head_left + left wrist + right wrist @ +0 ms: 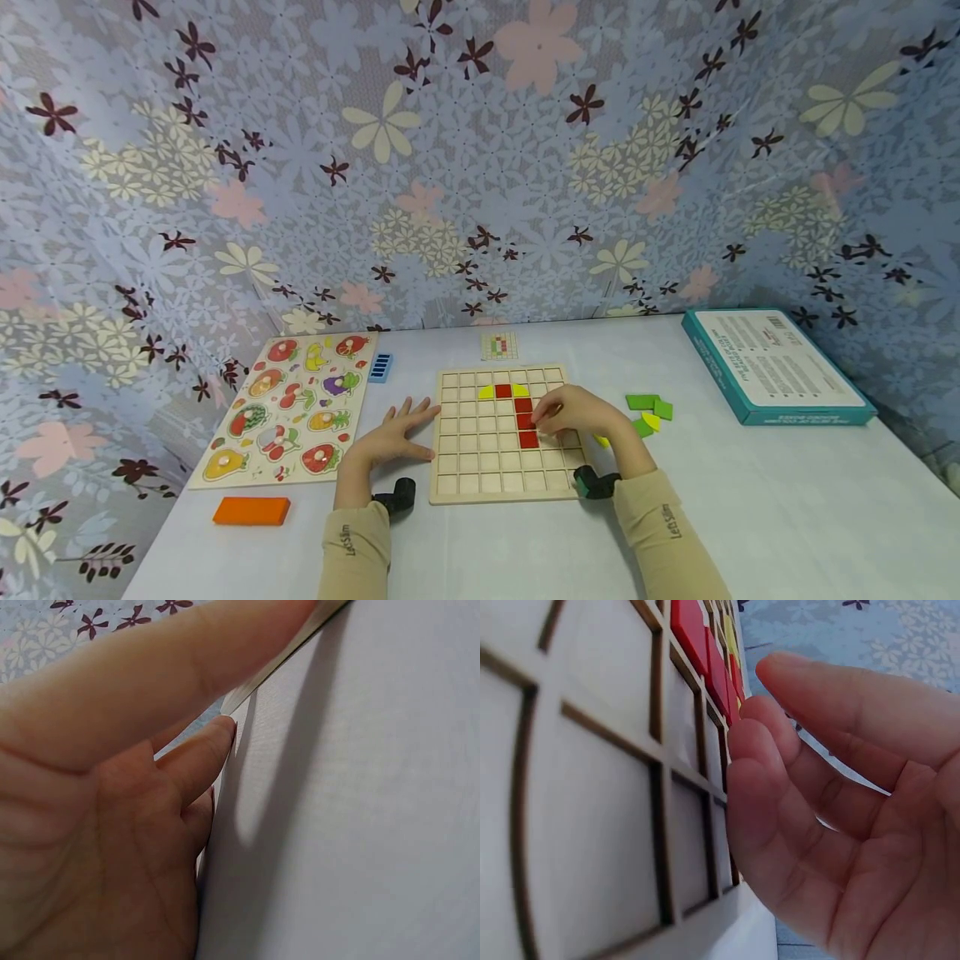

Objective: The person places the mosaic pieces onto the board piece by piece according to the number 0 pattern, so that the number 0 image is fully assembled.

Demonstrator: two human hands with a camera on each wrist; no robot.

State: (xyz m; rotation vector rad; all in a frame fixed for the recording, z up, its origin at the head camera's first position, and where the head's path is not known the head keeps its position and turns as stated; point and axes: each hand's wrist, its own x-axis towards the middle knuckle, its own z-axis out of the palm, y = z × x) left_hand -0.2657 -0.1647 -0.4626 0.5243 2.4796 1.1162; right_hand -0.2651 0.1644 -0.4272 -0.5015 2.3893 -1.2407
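A wooden grid board point(468, 483) lies on the table, with several red square tiles point(528, 439) and two yellow pieces point(487, 392) in its cells. My left hand point(390, 437) is spread flat at the board's left side, thumb and fingertips at its edge. Over the right half of the board is my right hand point(573, 412), its fingertips beside the red tiles. In the right wrist view its fingers point(754, 799) are loosely bent against the grid, the thumb apart from them, and no piece shows between. A small pattern card point(499, 345) lies behind the board.
Green pieces point(641, 402) and a yellow piece point(650, 422) lie right of the board. Farther right is a teal box point(780, 367). On the left are a fruit puzzle board point(292, 442), a blue slotted item point(380, 367) and an orange block point(251, 511).
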